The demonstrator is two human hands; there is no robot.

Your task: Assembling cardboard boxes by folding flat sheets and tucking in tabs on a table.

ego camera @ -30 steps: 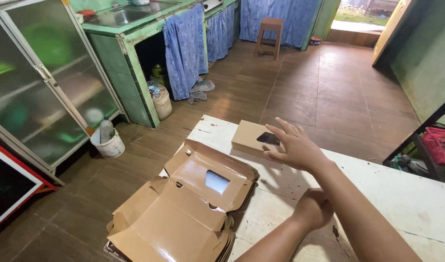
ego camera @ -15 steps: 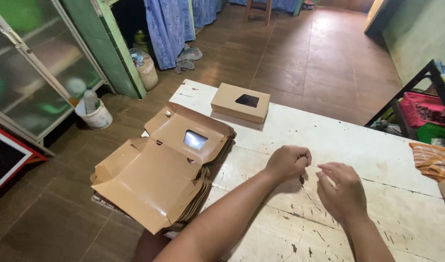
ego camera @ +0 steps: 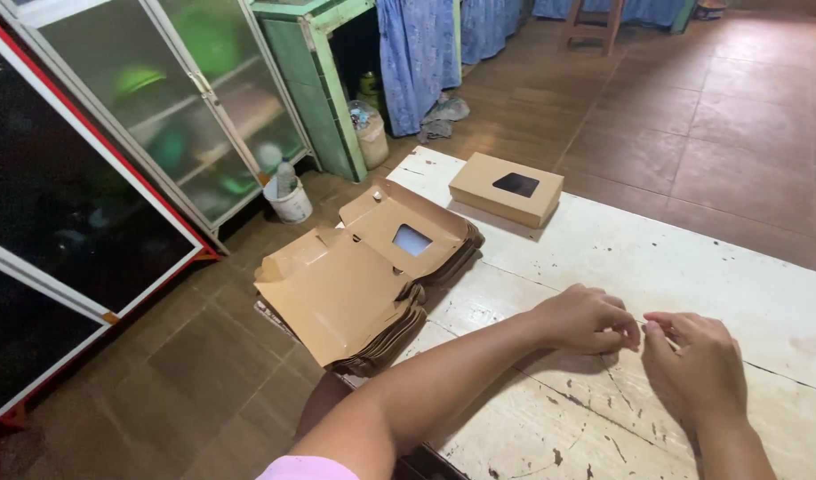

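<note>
My left hand (ego camera: 588, 318) and my right hand (ego camera: 700, 363) rest close together on a worn white table (ego camera: 692, 258), fingertips almost touching, fingers curled and pinched; whether something tiny lies between them I cannot make out. A stack of flat brown cardboard box blanks with window cut-outs (ego camera: 365, 274) overhangs the table's left edge, just left of my left forearm. One folded brown box with a dark window (ego camera: 507, 188) sits at the table's far corner, beyond both hands.
A glass-door cabinet (ego camera: 186, 116) stands at left, with a white bucket (ego camera: 289, 199) at its foot. A green counter with blue curtains (ego camera: 417, 53) is behind. Brown floor tiles (ego camera: 710, 133) stretch past the table.
My right hand left the folded box and came back to the table. Both hands now sit together near the table's front. The view shifted slightly left and down.
</note>
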